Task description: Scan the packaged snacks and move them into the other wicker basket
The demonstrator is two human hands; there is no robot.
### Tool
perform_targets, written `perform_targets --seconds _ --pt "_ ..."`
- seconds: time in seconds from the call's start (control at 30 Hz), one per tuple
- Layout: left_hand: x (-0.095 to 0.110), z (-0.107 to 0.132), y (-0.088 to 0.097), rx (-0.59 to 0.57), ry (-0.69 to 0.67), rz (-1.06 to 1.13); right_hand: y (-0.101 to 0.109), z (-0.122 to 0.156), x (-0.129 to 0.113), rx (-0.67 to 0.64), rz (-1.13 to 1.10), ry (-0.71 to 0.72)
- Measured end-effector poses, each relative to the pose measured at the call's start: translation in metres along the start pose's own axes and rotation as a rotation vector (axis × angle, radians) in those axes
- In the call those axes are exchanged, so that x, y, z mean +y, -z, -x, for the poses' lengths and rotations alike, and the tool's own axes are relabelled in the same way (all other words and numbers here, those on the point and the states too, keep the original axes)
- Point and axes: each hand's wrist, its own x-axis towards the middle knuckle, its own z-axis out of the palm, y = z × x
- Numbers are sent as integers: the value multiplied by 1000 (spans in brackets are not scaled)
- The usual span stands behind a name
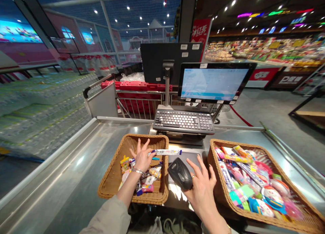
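My left hand [142, 156] is over the left wicker basket [108, 183], thumb and forefinger pinching one end of a long, thin candy stick [166, 152] in a white and blue wrapper. The other fingers are spread. The stick's free end points right, past the basket rim. Small wrapped sweets [149, 179] lie in this basket below my hand. In my right hand [201, 185] is a black barcode scanner [180, 173], its head tilted toward the left basket. Several fingers of that hand are stretched out, and the scanner's grip is mostly hidden.
Another wicker basket [212, 166] on the right is full of packaged sweets and toys [254, 183]. Behind the baskets stand a keyboard [184, 121] and a lit screen [214, 83]. The steel counter [76, 159] has raised edges; a trolley [139, 102] is beyond it.
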Motion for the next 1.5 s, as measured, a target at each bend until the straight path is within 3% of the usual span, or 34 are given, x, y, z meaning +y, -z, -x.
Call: perform_targets --seconds 0.93,1.33,1.5 --pt "2 -1 0 36 -75 -24 2 -1 5 -42 21 -2" --pt "37 1 21 104 -335 -114 12 0 27 53 91 -35" --pt "58 -1 28 83 -403 -120 28 0 25 46 100 -159"
